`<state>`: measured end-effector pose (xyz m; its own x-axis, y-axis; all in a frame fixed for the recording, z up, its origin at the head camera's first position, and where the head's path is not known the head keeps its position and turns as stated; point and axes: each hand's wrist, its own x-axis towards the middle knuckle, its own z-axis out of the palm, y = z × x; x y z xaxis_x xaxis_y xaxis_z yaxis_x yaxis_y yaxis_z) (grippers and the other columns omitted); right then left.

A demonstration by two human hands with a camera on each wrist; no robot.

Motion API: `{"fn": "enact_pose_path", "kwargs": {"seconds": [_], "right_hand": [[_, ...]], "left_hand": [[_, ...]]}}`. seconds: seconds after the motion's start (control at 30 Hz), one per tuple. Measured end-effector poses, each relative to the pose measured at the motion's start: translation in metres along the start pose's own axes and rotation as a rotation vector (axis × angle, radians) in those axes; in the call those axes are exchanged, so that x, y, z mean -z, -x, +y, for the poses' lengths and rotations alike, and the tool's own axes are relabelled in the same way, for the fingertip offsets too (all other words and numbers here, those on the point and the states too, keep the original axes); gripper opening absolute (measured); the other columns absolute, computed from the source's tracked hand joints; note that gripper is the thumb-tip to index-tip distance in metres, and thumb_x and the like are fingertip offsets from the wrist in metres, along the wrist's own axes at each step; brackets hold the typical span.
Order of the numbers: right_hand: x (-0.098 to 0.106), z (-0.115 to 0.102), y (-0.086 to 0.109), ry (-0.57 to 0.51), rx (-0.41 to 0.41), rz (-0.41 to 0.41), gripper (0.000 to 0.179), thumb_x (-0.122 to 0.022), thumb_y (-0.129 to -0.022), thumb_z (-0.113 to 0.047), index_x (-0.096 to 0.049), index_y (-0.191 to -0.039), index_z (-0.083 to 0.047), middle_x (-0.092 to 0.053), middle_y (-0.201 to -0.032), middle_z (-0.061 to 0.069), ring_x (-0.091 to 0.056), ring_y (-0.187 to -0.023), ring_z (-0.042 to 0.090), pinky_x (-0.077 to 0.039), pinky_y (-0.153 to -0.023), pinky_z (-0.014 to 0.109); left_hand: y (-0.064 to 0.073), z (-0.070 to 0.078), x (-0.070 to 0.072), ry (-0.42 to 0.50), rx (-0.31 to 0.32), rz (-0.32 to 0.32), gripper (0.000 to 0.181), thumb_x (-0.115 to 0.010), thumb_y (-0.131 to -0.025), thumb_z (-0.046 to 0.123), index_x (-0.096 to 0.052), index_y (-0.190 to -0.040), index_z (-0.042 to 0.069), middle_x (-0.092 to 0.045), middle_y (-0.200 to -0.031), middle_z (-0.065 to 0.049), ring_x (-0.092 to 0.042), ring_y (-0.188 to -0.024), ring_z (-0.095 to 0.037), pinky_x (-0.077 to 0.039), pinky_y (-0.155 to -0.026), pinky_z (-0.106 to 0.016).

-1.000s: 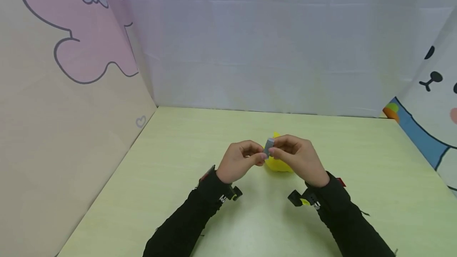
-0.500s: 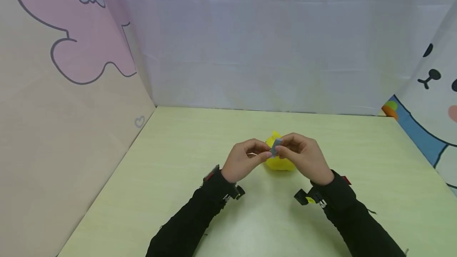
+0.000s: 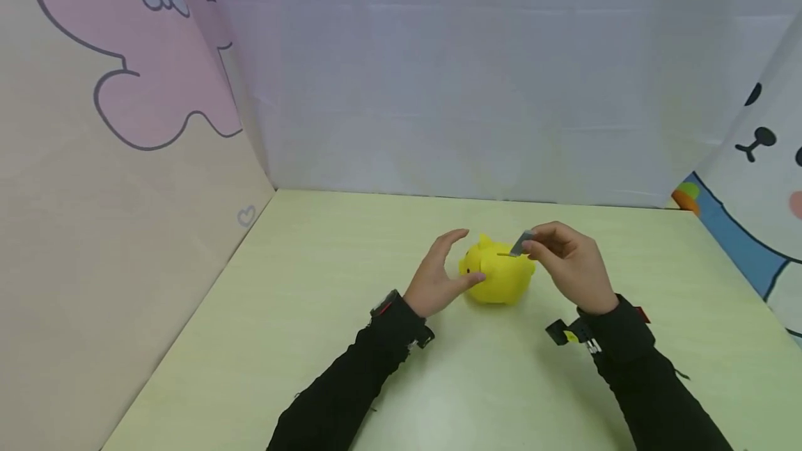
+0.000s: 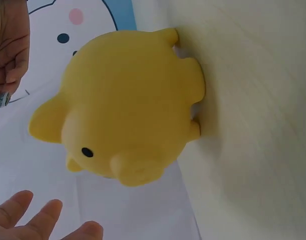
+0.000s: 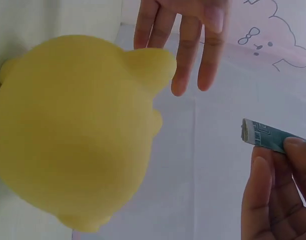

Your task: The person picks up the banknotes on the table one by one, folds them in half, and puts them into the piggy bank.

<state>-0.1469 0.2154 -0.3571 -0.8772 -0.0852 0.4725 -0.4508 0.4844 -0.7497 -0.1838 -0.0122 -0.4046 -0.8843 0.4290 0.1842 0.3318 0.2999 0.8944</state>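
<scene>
A yellow piggy bank (image 3: 504, 282) stands upright on the table, its snout towards the left and a narrow slot (image 3: 505, 254) along its back. My right hand (image 3: 573, 266) pinches a small folded banknote (image 3: 521, 243) between thumb and fingers, just above the slot; in the right wrist view the printed green note (image 5: 269, 136) is apart from the pig. With fingers spread, my left hand (image 3: 438, 278) holds nothing and is beside the pig's head. Its thumb overlaps the pig in the head view; whether it touches cannot be told.
The pale table (image 3: 301, 284) carries the pig near its middle. A plain white curtain (image 3: 470, 89) closes off the back. Printed cartoon panels stand at the left (image 3: 156, 263) and right (image 3: 745, 228).
Both hands held the folded banknote together before. My left hand has let go and spread beside the pig; my right hand has moved right with the note, uncovering more of the pig.
</scene>
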Motion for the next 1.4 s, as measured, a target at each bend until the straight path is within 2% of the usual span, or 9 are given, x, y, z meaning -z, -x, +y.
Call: {"fn": "enact_pose_path", "kwargs": {"seconds": [0.1, 0.17, 0.43, 0.63, 0.93, 1.27, 1.33, 1.4], "right_hand": [[0.002, 0.008, -0.002, 0.013, -0.003, 0.016, 0.011, -0.065, -0.091, 0.001, -0.066, -0.102, 0.003, -0.065, -0.088, -0.015, -0.062, -0.074, -0.001, -0.053, -0.072, 0.009], [0.003, 0.012, -0.003, 0.019, -0.013, 0.022, 0.011, -0.065, -0.091, 0.001, -0.066, -0.102, 0.003, -0.066, -0.088, -0.010, -0.062, -0.074, -0.002, -0.053, -0.072, 0.009], [-0.001, 0.029, -0.006, -0.017, -0.042, 0.000, 0.011, -0.064, -0.092, 0.000, -0.066, -0.102, 0.004, -0.068, -0.090, 0.007, -0.065, -0.076, -0.003, -0.054, -0.073, 0.010], [-0.006, 0.038, -0.006, 0.021, -0.059, -0.030, 0.012, -0.064, -0.093, -0.001, -0.066, -0.104, 0.004, -0.069, -0.095, 0.021, -0.064, -0.077, -0.006, -0.053, -0.073, 0.008], [-0.008, 0.038, -0.008, 0.082, -0.054, -0.054, 0.013, -0.064, -0.092, -0.001, -0.067, -0.104, 0.003, -0.071, -0.097, 0.021, -0.059, -0.081, -0.012, -0.050, -0.074, 0.004], [-0.019, 0.042, -0.005, 0.143, -0.053, -0.038, 0.010, -0.066, -0.092, -0.003, -0.069, -0.101, 0.001, -0.073, -0.094, 0.017, -0.056, -0.081, -0.014, -0.048, -0.075, 0.003], [-0.020, 0.044, -0.004, 0.181, -0.050, -0.036, 0.009, -0.067, -0.091, -0.003, -0.070, -0.100, -0.001, -0.072, -0.095, 0.014, -0.055, -0.083, -0.012, -0.052, -0.078, 0.010], [-0.021, 0.046, -0.002, 0.219, -0.048, -0.039, 0.009, -0.068, -0.091, -0.004, -0.070, -0.099, -0.002, -0.071, -0.096, 0.012, -0.056, -0.085, -0.007, -0.057, -0.081, 0.022]], "left_hand": [[-0.003, -0.002, -0.008, -0.018, 0.063, -0.046, 0.086, -0.078, -0.085, 0.030, -0.028, -0.154, 0.022, -0.028, -0.161, -0.001, -0.027, -0.149, -0.020, -0.030, -0.120, -0.045], [-0.006, -0.003, -0.013, -0.032, 0.082, -0.068, 0.090, -0.078, -0.085, 0.030, -0.024, -0.156, 0.022, -0.025, -0.162, -0.001, -0.025, -0.150, -0.020, -0.029, -0.120, -0.044], [-0.014, -0.009, -0.024, -0.051, 0.097, -0.110, 0.092, -0.077, -0.086, 0.027, -0.019, -0.157, 0.013, -0.021, -0.163, -0.008, -0.027, -0.148, -0.024, -0.029, -0.120, -0.042], [-0.016, -0.011, -0.028, -0.051, 0.106, -0.116, 0.089, -0.074, -0.089, 0.026, -0.019, -0.157, 0.009, -0.023, -0.162, -0.011, -0.034, -0.144, -0.027, -0.035, -0.117, -0.042], [-0.017, -0.011, -0.028, -0.071, 0.097, -0.113, 0.086, -0.073, -0.089, 0.026, -0.022, -0.156, 0.008, -0.027, -0.160, -0.012, -0.040, -0.139, -0.026, -0.039, -0.114, -0.039], [-0.016, -0.011, -0.029, -0.071, 0.094, -0.125, 0.084, -0.072, -0.091, 0.027, -0.021, -0.156, 0.008, -0.026, -0.160, -0.011, -0.039, -0.140, -0.025, -0.036, -0.116, -0.039], [-0.015, -0.011, -0.030, -0.069, 0.092, -0.122, 0.084, -0.072, -0.091, 0.027, -0.022, -0.156, 0.008, -0.026, -0.160, -0.012, -0.039, -0.140, -0.026, -0.037, -0.116, -0.039], [-0.015, -0.011, -0.030, -0.071, 0.094, -0.120, 0.085, -0.072, -0.090, 0.027, -0.022, -0.156, 0.008, -0.026, -0.160, -0.011, -0.039, -0.140, -0.026, -0.037, -0.115, -0.040]]}}
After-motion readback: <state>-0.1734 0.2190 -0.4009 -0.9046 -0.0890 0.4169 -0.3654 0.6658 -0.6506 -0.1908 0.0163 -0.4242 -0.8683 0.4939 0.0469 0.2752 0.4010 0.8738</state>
